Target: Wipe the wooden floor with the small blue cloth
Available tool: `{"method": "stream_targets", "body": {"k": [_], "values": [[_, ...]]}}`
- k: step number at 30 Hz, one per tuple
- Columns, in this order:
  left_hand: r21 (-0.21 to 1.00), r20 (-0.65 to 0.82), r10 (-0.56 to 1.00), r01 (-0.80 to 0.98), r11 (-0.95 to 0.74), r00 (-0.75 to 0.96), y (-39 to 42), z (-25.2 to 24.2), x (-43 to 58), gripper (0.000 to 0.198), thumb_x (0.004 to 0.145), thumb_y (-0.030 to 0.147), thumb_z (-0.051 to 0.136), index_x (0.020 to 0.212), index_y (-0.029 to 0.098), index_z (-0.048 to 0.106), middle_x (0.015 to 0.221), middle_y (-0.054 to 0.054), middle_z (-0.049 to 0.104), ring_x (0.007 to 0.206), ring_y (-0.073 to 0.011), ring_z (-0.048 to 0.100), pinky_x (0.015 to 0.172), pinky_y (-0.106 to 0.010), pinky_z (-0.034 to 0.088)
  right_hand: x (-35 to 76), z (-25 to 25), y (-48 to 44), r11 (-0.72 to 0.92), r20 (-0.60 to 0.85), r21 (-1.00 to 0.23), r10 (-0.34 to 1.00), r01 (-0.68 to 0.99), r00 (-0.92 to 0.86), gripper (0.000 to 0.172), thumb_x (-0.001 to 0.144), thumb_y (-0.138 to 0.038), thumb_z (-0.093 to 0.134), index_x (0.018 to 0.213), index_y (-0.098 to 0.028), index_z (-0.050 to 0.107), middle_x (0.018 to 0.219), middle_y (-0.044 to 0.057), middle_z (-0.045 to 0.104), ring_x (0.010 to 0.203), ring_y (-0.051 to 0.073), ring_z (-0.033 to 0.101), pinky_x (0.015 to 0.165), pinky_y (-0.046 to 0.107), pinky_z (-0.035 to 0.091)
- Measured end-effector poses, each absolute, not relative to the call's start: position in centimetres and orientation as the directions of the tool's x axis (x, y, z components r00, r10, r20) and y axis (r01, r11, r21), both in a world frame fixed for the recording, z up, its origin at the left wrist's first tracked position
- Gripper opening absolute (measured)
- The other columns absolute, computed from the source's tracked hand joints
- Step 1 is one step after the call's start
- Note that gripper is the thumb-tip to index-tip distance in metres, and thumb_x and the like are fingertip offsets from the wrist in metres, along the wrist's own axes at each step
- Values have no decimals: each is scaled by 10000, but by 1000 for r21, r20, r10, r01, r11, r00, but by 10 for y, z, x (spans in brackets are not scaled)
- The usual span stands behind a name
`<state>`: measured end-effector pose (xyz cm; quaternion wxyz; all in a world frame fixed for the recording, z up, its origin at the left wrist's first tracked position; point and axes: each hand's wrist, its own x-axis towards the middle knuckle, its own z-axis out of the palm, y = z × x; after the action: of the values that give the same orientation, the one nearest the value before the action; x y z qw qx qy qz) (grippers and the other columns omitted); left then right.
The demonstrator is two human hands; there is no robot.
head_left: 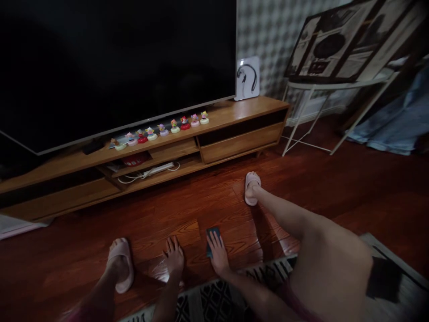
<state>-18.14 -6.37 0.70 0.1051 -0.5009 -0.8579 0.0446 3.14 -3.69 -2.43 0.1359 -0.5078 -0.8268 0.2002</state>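
My left hand (174, 258) lies flat on the dark wooden floor (187, 205), fingers spread, holding nothing. My right hand (217, 254) rests beside it, fingers stretched flat over a small dark blue cloth or pad (212, 232) that it presses onto the floor. Both hands sit between my two legs, each foot in a pale slipper (121, 263); the other slipper (251, 187) is farther out to the right.
A low wooden TV stand (234, 143) runs along the wall with a big dark screen (114, 62), a row of small figurines (161, 129) and a white power strip (157, 170). A white-legged side table (335, 85) bears framed pictures. A patterned rug (221, 299) lies under me.
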Motion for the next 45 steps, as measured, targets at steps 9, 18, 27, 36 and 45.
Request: {"method": "stream_targets", "body": {"k": [9,18,27,36,45], "values": [[-165,208,776,761,627,-595,-61,-16,-129,616,903,180,350,1495,65,476,1568,-259,436,1468,-350,426,1150,-606,398,41,1,-45,512,-66,-675,675,531,-735,896,736,-129,518,1603,-244,327,1704,44,182,1586,221,87,1296,501,77],[-59,12,942,940,336,-336,-50,-10,-101,764,808,-5,313,1546,170,407,1661,-144,312,1545,-235,288,1265,-526,238,77,-4,-16,417,-42,-616,831,669,-555,827,766,-118,504,1574,-253,393,1704,37,221,1584,201,111,1293,501,62],[142,51,969,962,232,-241,-66,-19,-12,622,943,189,323,1562,218,379,1640,-119,370,1539,-281,308,1253,-632,204,125,6,0,168,-57,-519,972,838,-230,796,818,-106,476,1596,-211,347,1708,47,210,1587,217,94,1287,480,63],[104,-32,990,985,138,-135,-47,2,-56,526,916,425,600,1428,310,570,1613,-133,429,1489,-338,382,1194,-594,349,88,-3,-12,140,-11,-541,985,829,-173,791,840,-241,513,1603,-326,320,1716,-24,173,1589,243,29,1276,565,79],[170,-19,982,967,188,-187,-50,-14,-42,388,931,434,648,1273,253,619,1356,-85,617,1162,-230,621,961,-457,569,40,-11,-55,262,-1,-486,954,834,-300,809,854,-381,538,1571,-552,205,1685,-225,60,1561,172,-102,1259,520,161]]}}
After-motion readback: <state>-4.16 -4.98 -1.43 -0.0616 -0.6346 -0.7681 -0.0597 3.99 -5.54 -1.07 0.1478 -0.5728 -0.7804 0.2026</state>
